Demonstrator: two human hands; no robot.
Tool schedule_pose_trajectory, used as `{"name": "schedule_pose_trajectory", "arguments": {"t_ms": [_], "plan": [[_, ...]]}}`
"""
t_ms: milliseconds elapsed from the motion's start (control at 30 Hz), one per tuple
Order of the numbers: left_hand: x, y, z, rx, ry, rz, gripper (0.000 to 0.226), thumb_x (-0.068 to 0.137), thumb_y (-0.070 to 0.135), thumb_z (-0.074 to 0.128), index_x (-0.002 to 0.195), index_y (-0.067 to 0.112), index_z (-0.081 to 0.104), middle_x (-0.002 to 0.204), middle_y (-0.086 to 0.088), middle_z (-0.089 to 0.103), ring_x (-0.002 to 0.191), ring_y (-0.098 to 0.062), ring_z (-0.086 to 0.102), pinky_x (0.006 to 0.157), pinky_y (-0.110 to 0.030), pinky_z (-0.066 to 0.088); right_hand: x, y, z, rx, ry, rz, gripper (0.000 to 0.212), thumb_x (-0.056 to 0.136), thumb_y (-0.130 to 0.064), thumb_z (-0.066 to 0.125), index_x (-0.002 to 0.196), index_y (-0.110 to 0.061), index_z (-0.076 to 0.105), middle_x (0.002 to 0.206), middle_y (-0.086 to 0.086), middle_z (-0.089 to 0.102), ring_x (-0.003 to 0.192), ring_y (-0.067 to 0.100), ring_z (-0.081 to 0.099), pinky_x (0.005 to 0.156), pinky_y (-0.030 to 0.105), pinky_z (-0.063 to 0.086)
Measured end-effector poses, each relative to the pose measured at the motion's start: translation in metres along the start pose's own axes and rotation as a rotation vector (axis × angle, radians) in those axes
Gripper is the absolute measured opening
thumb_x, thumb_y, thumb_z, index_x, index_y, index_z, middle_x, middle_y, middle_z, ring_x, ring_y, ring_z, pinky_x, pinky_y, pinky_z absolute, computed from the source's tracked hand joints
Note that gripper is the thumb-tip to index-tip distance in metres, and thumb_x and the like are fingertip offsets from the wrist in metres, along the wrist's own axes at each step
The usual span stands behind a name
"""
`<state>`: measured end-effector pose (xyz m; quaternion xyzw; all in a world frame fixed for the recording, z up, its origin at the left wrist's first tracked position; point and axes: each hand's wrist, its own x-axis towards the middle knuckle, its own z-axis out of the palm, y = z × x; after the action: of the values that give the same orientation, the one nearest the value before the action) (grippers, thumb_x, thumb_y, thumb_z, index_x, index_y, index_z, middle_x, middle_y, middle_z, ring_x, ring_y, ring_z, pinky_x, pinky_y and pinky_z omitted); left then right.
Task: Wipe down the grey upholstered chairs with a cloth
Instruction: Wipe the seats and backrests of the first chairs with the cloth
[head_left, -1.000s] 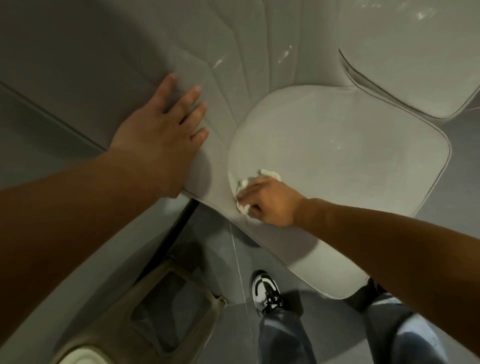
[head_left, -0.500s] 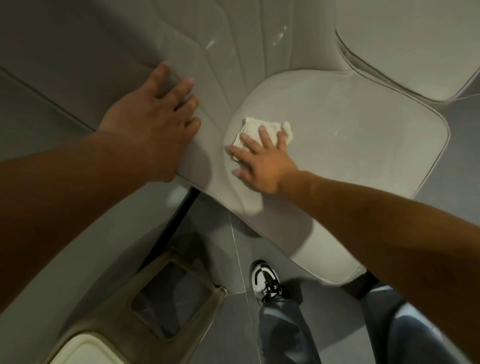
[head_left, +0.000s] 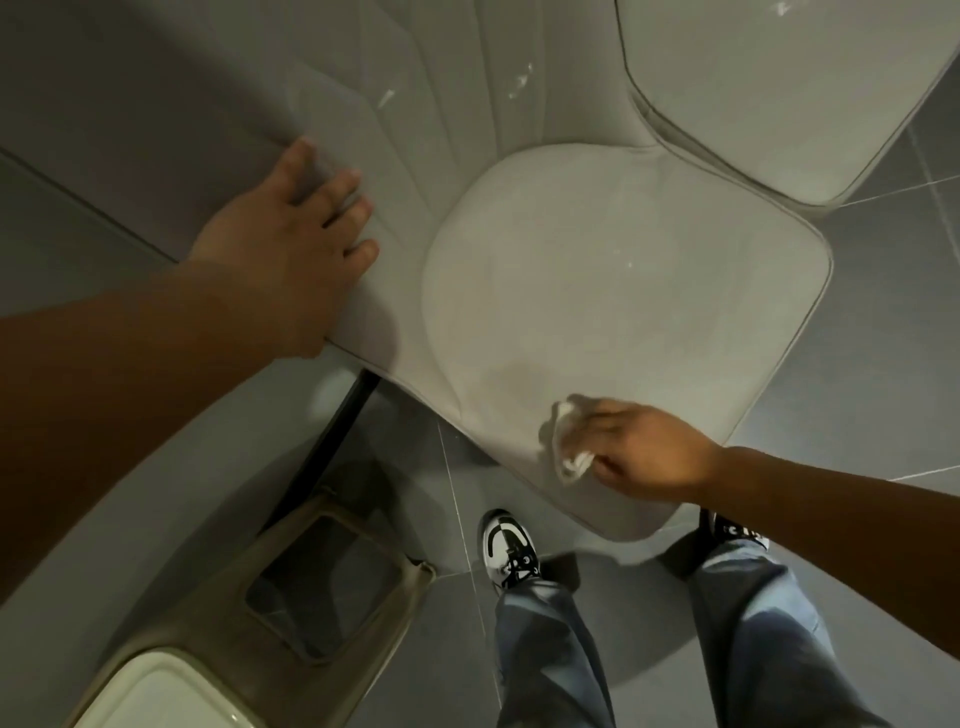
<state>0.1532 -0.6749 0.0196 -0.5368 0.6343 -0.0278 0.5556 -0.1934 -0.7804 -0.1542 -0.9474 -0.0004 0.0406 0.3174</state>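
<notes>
A grey upholstered chair fills the middle of the view, its rounded seat (head_left: 613, 291) pale and its ribbed backrest (head_left: 415, 119) rising at the upper left. My left hand (head_left: 291, 249) lies flat with straight fingers on the backrest's near edge. My right hand (head_left: 649, 449) grips a small crumpled white cloth (head_left: 569, 447) and holds it against the seat's front edge, near its left corner. Most of the cloth is hidden under my fingers.
A second grey chair seat (head_left: 753, 88) sits at the upper right, touching the first. A beige cabinet with an open square recess (head_left: 322, 587) stands at the lower left. My two shoes (head_left: 509, 545) and jeans stand on the grey tiled floor (head_left: 883, 364) below the seat.
My right hand has swept the cloth from the seat's back left, near the backrest, down to the front edge and bunched it in its fingers. The left hand stays on the backrest.
</notes>
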Motion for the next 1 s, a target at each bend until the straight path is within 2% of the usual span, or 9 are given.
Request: {"name": "schedule_pose_trajectory", "arguments": {"t_ms": [133,200,300,400,600,733,800,900,1000], "plan": [[0.003,-0.001,-0.003,-0.104,-0.004,0.0,0.114,0.074,0.095,0.005,0.162,0.022,0.006,0.17,-0.013,-0.002,0.155,-0.035,-0.012,0.118,-0.066,-0.009,0.035,0.018,-0.048,0.04,0.348,0.317,0.037,0.088,-0.028,0.048,0.121,-0.023,0.063,0.124,0.0,0.065,0.112,0.026,0.056,0.094,0.04,0.046],[0.009,-0.003,-0.008,-0.211,-0.039,0.001,0.115,0.07,0.091,-0.014,0.162,0.025,0.008,0.17,-0.011,-0.002,0.156,-0.031,-0.013,0.116,-0.064,-0.014,0.067,0.02,-0.054,-0.014,0.317,0.369,0.039,0.093,-0.035,0.044,0.128,-0.026,0.06,0.137,-0.001,0.058,0.125,0.028,0.052,0.102,0.047,0.04],[0.013,-0.003,-0.007,-0.172,-0.034,0.028,0.1,0.08,0.082,-0.008,0.162,0.028,0.008,0.171,-0.009,-0.003,0.156,-0.029,-0.01,0.117,-0.063,-0.014,0.096,0.021,-0.03,-0.15,0.054,0.384,0.042,0.099,-0.045,0.034,0.137,-0.039,0.048,0.153,-0.003,0.039,0.143,0.027,0.03,0.113,0.056,0.017],[0.011,0.0,0.001,-0.097,0.027,0.031,0.089,0.087,0.071,-0.006,0.162,0.027,0.012,0.171,-0.01,0.001,0.157,-0.03,-0.004,0.117,-0.063,-0.011,0.091,0.009,0.012,-0.27,-0.053,0.256,0.041,0.098,-0.049,0.036,0.136,-0.043,0.048,0.157,-0.004,0.033,0.147,0.031,0.02,0.116,0.059,0.003],[0.016,0.001,-0.001,-0.061,0.061,-0.002,0.084,0.088,0.063,-0.01,0.16,0.03,0.022,0.17,-0.006,0.013,0.156,-0.027,0.006,0.119,-0.062,-0.002,-0.019,-0.018,0.037,-0.212,-0.253,-0.221,0.028,0.098,-0.038,0.045,0.12,-0.041,0.061,0.148,-0.013,0.043,0.146,0.021,0.025,0.116,0.05,0.022],[0.015,0.008,0.0,0.001,0.07,-0.02,0.083,0.089,0.061,-0.009,0.158,0.03,0.026,0.168,-0.007,0.017,0.156,-0.028,0.009,0.118,-0.064,0.0,-0.071,-0.005,-0.003,-0.084,-0.02,-0.115,0.033,0.099,-0.037,0.046,0.111,-0.021,0.072,0.121,0.0,0.067,0.12,0.024,0.059,0.102,0.044,0.046],[0.018,0.012,0.0,0.008,0.051,-0.04,0.083,0.09,0.06,-0.01,0.158,0.03,0.025,0.168,-0.007,0.016,0.156,-0.029,0.008,0.115,-0.066,-0.002,-0.064,0.0,-0.033,0.112,0.133,0.198,0.048,0.101,-0.047,0.032,0.101,-0.02,0.071,0.101,0.003,0.07,0.098,0.029,0.065,0.09,0.038,0.049],[0.023,0.024,-0.003,-0.021,0.011,-0.07,0.082,0.09,0.054,-0.012,0.16,0.027,0.023,0.169,-0.01,0.011,0.156,-0.031,0.004,0.113,-0.068,-0.007,-0.027,0.021,-0.07,0.258,0.522,0.669,0.032,0.1,-0.051,0.033,0.087,-0.034,0.057,0.075,-0.013,0.058,0.076,0.015,0.054,0.07,0.03,0.04],[0.023,0.044,-0.013,-0.13,-0.012,-0.089,0.074,0.096,0.052,-0.002,0.16,0.023,0.021,0.169,-0.011,0.009,0.156,-0.03,0.0,0.116,-0.064,-0.001,0.017,0.047,-0.093,0.214,0.621,0.684,0.035,0.101,-0.05,0.034,0.104,-0.027,0.06,0.091,0.001,0.067,0.084,0.023,0.059,0.075,0.037,0.046]]}}
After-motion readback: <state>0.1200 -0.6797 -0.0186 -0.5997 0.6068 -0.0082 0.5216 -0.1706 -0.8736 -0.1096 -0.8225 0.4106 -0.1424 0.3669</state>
